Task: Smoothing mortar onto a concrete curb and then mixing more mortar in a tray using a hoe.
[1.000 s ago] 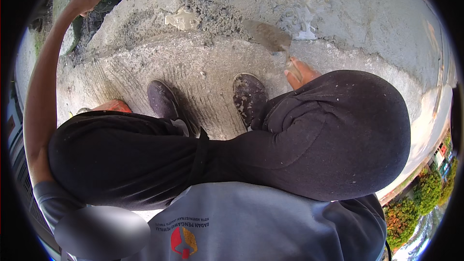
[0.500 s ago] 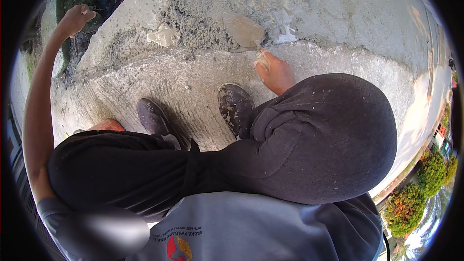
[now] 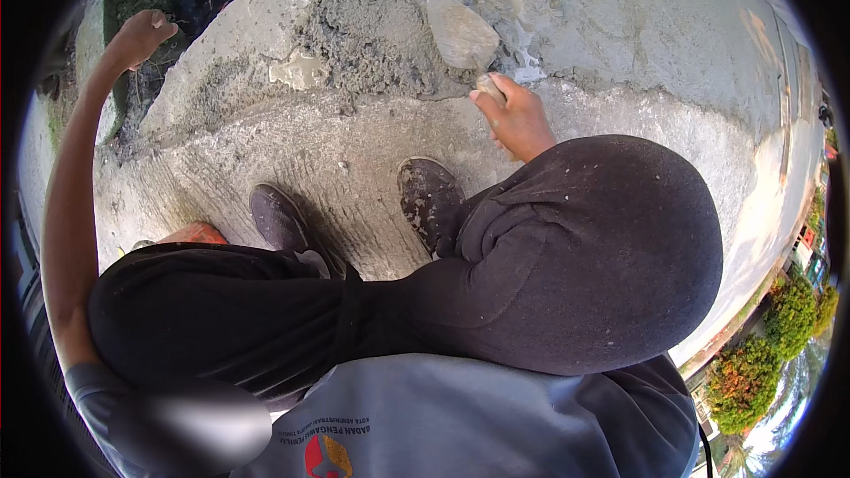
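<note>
Head view: a mortar-smeared grey trowel with a broad, rounded end (image 3: 462, 33) is gripped by its pale handle (image 3: 486, 86) in the right hand (image 3: 526, 122), over rough, wet grey mortar (image 3: 372, 40); contact cannot be told. The left hand (image 3: 142, 39) is curled closed, with nothing clearly seen inside. The smoother grey cement surface (image 3: 637, 26) alongside could be gouged if the trowel were tipped too steeply.

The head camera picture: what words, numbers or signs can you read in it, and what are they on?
Grey shirt: two lines of upside-down lettering by a red and yellow emblem; I won't copy the words.
Trowel: none that I can see.
Dark shoes: none that I can see.
</note>
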Tool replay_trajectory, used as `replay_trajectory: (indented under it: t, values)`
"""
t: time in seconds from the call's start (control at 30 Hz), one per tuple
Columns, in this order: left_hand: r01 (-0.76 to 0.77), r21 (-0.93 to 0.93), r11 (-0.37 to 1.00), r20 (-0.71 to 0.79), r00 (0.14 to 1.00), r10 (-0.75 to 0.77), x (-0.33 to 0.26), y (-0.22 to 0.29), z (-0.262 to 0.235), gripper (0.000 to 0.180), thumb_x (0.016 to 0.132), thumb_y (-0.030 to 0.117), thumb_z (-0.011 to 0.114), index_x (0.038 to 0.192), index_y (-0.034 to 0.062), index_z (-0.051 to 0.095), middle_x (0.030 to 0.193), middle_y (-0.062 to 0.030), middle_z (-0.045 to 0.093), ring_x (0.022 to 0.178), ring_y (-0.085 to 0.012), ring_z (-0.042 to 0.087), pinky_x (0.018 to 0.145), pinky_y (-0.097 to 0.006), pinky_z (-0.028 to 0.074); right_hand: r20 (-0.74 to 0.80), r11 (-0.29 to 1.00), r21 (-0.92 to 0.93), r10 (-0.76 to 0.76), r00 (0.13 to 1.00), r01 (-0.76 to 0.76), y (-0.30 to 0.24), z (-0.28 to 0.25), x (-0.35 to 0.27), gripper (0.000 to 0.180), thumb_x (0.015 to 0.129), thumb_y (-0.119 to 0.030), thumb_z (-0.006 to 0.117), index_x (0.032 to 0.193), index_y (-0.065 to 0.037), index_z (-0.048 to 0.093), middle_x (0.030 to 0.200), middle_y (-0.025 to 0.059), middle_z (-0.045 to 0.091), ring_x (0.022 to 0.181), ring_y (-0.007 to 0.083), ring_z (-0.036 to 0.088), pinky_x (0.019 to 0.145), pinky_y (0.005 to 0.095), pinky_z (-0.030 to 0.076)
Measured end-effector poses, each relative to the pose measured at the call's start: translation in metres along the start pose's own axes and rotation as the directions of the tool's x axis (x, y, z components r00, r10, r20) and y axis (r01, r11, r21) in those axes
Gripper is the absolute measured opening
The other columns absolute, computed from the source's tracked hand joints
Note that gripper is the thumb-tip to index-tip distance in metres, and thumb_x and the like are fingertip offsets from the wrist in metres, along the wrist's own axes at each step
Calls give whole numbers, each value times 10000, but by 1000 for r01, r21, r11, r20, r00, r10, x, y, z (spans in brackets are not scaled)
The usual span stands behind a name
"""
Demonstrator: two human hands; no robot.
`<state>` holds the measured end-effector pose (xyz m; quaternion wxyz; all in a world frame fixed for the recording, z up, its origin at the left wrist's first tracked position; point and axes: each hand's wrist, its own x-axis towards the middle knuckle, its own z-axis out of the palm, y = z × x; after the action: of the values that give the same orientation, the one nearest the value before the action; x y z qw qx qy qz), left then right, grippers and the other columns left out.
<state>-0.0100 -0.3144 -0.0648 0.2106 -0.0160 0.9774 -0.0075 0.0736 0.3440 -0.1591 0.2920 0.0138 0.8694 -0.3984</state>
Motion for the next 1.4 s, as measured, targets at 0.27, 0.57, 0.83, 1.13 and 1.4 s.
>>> replay_trajectory:
  t: [0.27,0.57,0.83,1.13,1.4]
  values:
    - [-6,-65,998,-36,999,4,4,29,-6,481,926,411,630,1046,-56,642,725,-164,633,562,-259,642,483,-421,488,-85,984,67,173,981,-168,52,-36,-1,657,907,-411,641,1370,45,543,1211,240,674,1125,322,660,951,416,504]
    - [49,-45,998,60,997,-46,13,37,-8,476,928,410,627,1044,-51,629,760,-172,649,570,-256,647,471,-418,511,-248,911,-313,-352,903,269,55,-30,-10,572,900,-315,705,1352,8,573,703,68,594,487,124,508,461,307,414]
    - [79,-63,995,131,989,-70,11,75,-20,467,940,395,610,1080,-49,635,829,-192,667,538,-277,646,453,-405,495,-191,961,-167,-253,949,222,29,-37,-16,586,915,-361,681,1346,21,571,989,228,729,943,281,719,796,419,529]
    - [97,-62,993,124,988,-89,1,72,-27,491,952,427,592,1125,-30,640,641,-119,586,527,-248,638,421,-396,511,140,936,-238,-232,963,260,-11,37,4,499,928,-350,630,1276,6,594,987,312,667,941,508,632,799,492,514]
    - [160,-77,984,118,982,-150,-8,60,-24,491,939,430,603,1112,-28,643,703,-142,610,520,-252,633,418,-392,512,-118,997,-47,57,991,-63,29,-29,-6,437,937,-300,658,1256,-3,619,701,53,593,461,99,488,444,288,403]
